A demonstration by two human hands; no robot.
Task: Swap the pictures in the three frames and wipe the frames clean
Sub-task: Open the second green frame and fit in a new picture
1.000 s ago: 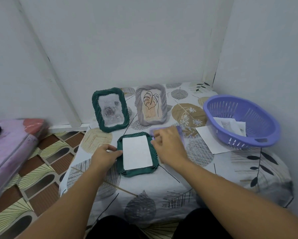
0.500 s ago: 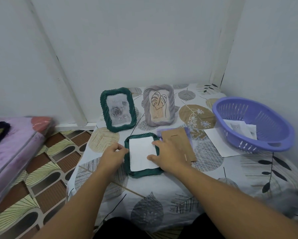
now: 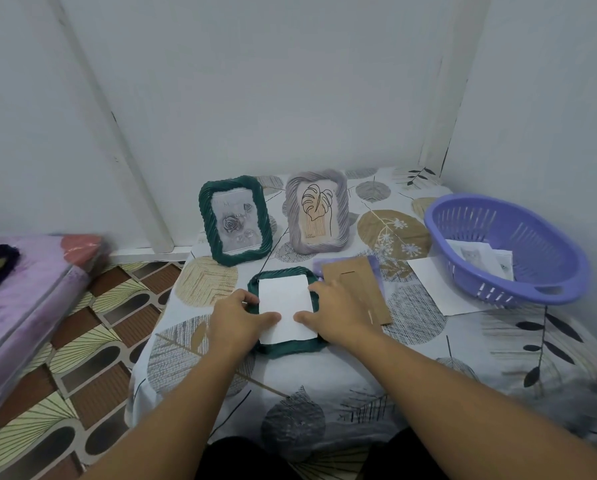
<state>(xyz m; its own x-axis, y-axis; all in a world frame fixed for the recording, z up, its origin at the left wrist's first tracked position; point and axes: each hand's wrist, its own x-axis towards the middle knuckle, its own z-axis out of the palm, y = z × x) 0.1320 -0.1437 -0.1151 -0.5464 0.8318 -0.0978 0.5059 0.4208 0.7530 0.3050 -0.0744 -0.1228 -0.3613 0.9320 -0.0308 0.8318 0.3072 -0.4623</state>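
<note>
Green rope-textured frame [image 3: 287,347] lies face down on the desk [image 3: 324,393], its back open and a white sheet [image 3: 285,311] resting in the recess. I have my left hand [image 3: 236,318] curled round the frame's left edge with the thumb pressing the sheet's lower part, and my right hand [image 3: 335,311] holding the right edge, thumb also on the paper; I judge this grip steadies the frame while the sheet is seated or lifted out. Just right of it lies the brown backing board [image 3: 357,289], set on a purple cloth [image 3: 375,268], likely kept near for wiping. Behind stand a second green frame [image 3: 235,219] with a rose picture and a grey frame [image 3: 318,211] with a leaf drawing, both upright. A purple basket [image 3: 504,247] at the right holds more pictures, with a loose sheet [image 3: 439,285] partly beneath it.
</note>
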